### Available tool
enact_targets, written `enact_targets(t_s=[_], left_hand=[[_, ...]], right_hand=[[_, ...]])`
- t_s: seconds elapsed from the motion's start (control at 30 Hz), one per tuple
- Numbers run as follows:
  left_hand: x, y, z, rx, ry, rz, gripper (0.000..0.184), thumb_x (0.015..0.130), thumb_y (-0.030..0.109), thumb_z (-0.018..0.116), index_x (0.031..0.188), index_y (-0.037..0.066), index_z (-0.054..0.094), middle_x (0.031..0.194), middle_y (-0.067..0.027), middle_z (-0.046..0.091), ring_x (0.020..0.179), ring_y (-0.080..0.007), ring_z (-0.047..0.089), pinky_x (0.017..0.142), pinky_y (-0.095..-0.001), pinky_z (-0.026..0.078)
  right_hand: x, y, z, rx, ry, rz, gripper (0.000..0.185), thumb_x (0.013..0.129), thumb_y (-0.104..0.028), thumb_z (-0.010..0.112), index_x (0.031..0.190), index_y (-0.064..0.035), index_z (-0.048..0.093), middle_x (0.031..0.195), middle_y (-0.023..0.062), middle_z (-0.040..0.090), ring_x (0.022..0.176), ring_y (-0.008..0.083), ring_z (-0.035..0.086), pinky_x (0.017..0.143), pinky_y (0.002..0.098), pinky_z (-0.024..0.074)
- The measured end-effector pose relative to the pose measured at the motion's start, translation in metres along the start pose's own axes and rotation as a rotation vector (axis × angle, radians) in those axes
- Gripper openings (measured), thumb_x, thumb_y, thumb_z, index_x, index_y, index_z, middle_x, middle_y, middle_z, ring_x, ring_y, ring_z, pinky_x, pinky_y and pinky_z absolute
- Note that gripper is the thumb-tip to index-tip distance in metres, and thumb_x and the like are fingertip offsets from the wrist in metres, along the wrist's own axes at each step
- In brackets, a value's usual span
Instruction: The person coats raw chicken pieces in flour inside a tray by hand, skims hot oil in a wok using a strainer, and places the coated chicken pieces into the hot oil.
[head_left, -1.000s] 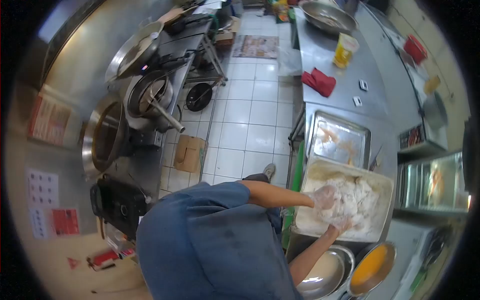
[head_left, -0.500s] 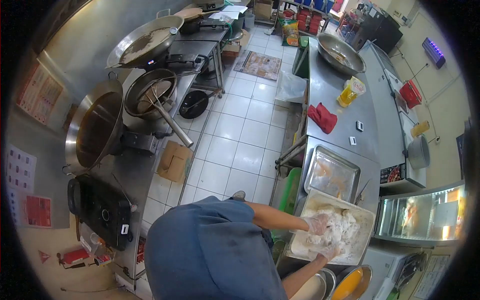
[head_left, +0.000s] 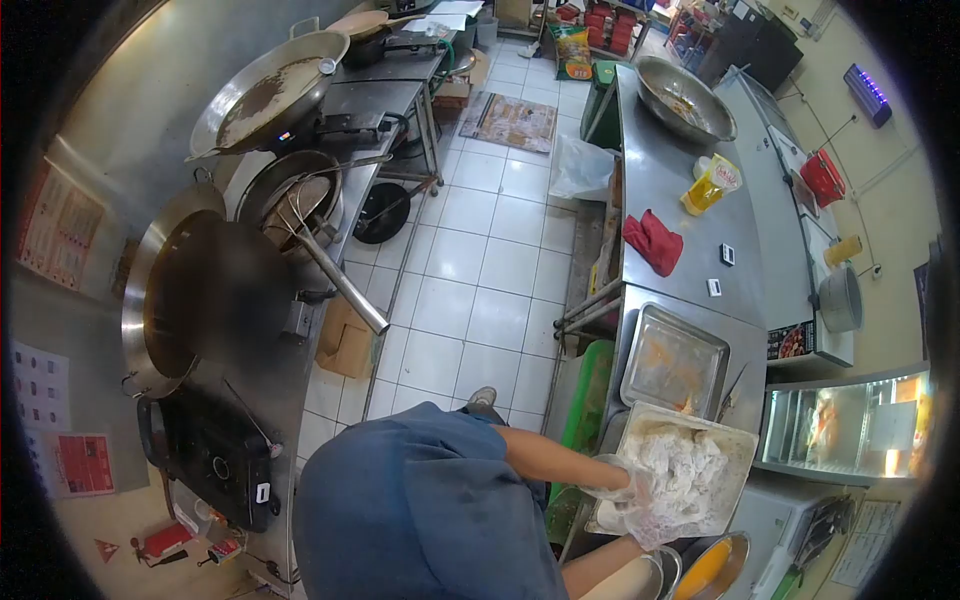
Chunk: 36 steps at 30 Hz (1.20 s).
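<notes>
A shallow white tray (head_left: 738, 450) holds floury, white-coated lumps (head_left: 676, 470), whose kind I cannot make out under the coating. My left hand (head_left: 628, 482), in a clear plastic glove, is at the tray's near side beside the lumps. Close below it, my right hand (head_left: 652, 522), gloved too, lies over the near corner of the tray. Both hands are dusted with flour, and their fingers are blurred and partly hidden, so I cannot tell whether they hold anything.
A wet metal tray (head_left: 672, 362) sits just beyond. Below are a bowl of orange-yellow liquid (head_left: 706, 568) and another metal bowl (head_left: 635, 578). A red cloth (head_left: 654, 243) and oil pouch (head_left: 712, 187) lie on the steel table. Large woks (head_left: 150, 290) line the opposite counter.
Both hands have drawn back from the middle of the flour toward the tray's near corner and come closer together. More of the coated lumps shows. The camera view has shifted slightly.
</notes>
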<state>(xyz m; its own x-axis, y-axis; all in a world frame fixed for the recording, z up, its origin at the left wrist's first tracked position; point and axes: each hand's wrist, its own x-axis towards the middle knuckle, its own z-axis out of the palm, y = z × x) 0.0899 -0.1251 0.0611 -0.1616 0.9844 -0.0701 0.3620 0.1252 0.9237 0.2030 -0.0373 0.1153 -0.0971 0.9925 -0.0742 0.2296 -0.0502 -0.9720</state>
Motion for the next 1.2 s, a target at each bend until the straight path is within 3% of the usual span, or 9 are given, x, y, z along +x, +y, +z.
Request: enact_targets(t_s=[0.4, 0.57, 0.63, 0.67, 0.77, 0.97, 1.07, 1.17, 1.2], left_hand=[[0.008, -0.002, 0.018, 0.069, -0.118, -0.090, 0.042, 0.084, 0.039, 0.050, 0.117, 0.012, 0.048, 0.124, -0.0155, 0.035, 0.117, -0.0298, 0.027, 0.099, -0.0461, 0.022], [-0.012, 0.009, 0.024, 0.445, -0.513, -0.030, 0.055, 0.088, 0.044, 0.046, 0.133, 0.014, 0.044, 0.145, -0.0177, 0.030, 0.136, -0.0323, 0.021, 0.112, -0.0483, 0.016], [-0.027, 0.085, -0.026, 0.152, -0.410, -0.401, 0.049, 0.087, 0.038, 0.050, 0.128, 0.012, 0.049, 0.140, -0.0182, 0.038, 0.126, -0.0364, 0.038, 0.105, -0.0472, 0.032], [-0.027, 0.119, -0.051, -0.023, -0.189, -0.240, 0.037, 0.087, 0.031, 0.054, 0.114, 0.007, 0.058, 0.119, -0.0167, 0.057, 0.106, -0.0355, 0.055, 0.091, -0.0446, 0.046], [-0.007, 0.118, -0.021, -0.034, 0.288, -0.241, 0.013, 0.080, 0.009, 0.061, 0.089, 0.000, 0.062, 0.081, -0.0162, 0.065, 0.078, -0.0357, 0.062, 0.076, -0.0419, 0.050], [0.021, 0.080, 0.018, 0.410, 0.157, -0.346, 0.029, 0.074, 0.011, 0.067, 0.100, -0.001, 0.059, 0.088, -0.0205, 0.064, 0.084, -0.0358, 0.063, 0.074, -0.0423, 0.050], [0.020, 0.042, 0.031, 0.332, 0.238, -0.127, 0.030, 0.075, 0.013, 0.066, 0.101, 0.001, 0.060, 0.088, -0.0215, 0.064, 0.086, -0.0355, 0.062, 0.075, -0.0414, 0.050], [0.021, 0.045, 0.033, 0.469, -0.052, -0.345, 0.026, 0.075, 0.015, 0.067, 0.097, 0.002, 0.064, 0.084, -0.0206, 0.064, 0.085, -0.0357, 0.063, 0.075, -0.0414, 0.050], [0.020, 0.057, 0.034, 0.318, 0.044, -0.323, 0.028, 0.074, 0.017, 0.067, 0.095, -0.001, 0.061, 0.081, -0.0215, 0.063, 0.081, -0.0371, 0.061, 0.072, -0.0431, 0.049]], right_hand=[[0.011, 0.010, 0.008, -0.090, -0.060, -0.068, 0.021, 0.079, -0.010, 0.058, 0.097, 0.0008, 0.061, 0.085, 0.0115, 0.063, 0.076, 0.0236, 0.059, 0.071, 0.0360, 0.0481], [0.021, 0.027, -0.037, -0.178, 0.027, -0.097, 0.020, 0.078, -0.010, 0.058, 0.095, 0.0006, 0.061, 0.083, 0.0115, 0.064, 0.074, 0.0236, 0.059, 0.070, 0.0363, 0.0477], [0.029, 0.032, -0.046, -0.221, 0.081, -0.091, 0.020, 0.078, -0.010, 0.058, 0.094, 0.0006, 0.062, 0.083, 0.0115, 0.064, 0.074, 0.0236, 0.059, 0.069, 0.0364, 0.0475], [0.037, 0.035, -0.050, -0.236, 0.100, -0.078, 0.019, 0.078, -0.010, 0.058, 0.094, 0.0005, 0.062, 0.082, 0.0115, 0.064, 0.073, 0.0236, 0.059, 0.069, 0.0365, 0.0475], [0.063, 0.045, -0.063, -0.234, 0.108, -0.068, 0.019, 0.078, -0.010, 0.058, 0.093, 0.0004, 0.062, 0.081, 0.0115, 0.064, 0.072, 0.0236, 0.059, 0.068, 0.0367, 0.0473], [0.106, 0.090, -0.069, -0.248, -0.131, -0.017, 0.025, 0.073, -0.002, 0.060, 0.098, 0.0011, 0.062, 0.085, 0.0039, 0.063, 0.074, 0.0160, 0.058, 0.071, 0.0285, 0.0465], [0.111, 0.035, -0.065, -0.067, -0.019, -0.178, 0.017, 0.072, -0.009, 0.063, 0.084, 0.0027, 0.060, 0.072, 0.0081, 0.061, 0.068, 0.0177, 0.056, 0.065, 0.0327, 0.0455], [0.147, 0.141, -0.073, -0.235, -0.377, 0.348, 0.014, 0.073, -0.008, 0.064, 0.083, 0.0004, 0.061, 0.073, 0.0073, 0.062, 0.069, 0.0154, 0.056, 0.066, 0.0320, 0.0458], [0.141, 0.122, -0.075, -0.212, -0.351, 0.246, 0.012, 0.073, -0.006, 0.064, 0.084, -0.0017, 0.063, 0.074, 0.0062, 0.062, 0.070, 0.0151, 0.057, 0.066, 0.0303, 0.0457]])
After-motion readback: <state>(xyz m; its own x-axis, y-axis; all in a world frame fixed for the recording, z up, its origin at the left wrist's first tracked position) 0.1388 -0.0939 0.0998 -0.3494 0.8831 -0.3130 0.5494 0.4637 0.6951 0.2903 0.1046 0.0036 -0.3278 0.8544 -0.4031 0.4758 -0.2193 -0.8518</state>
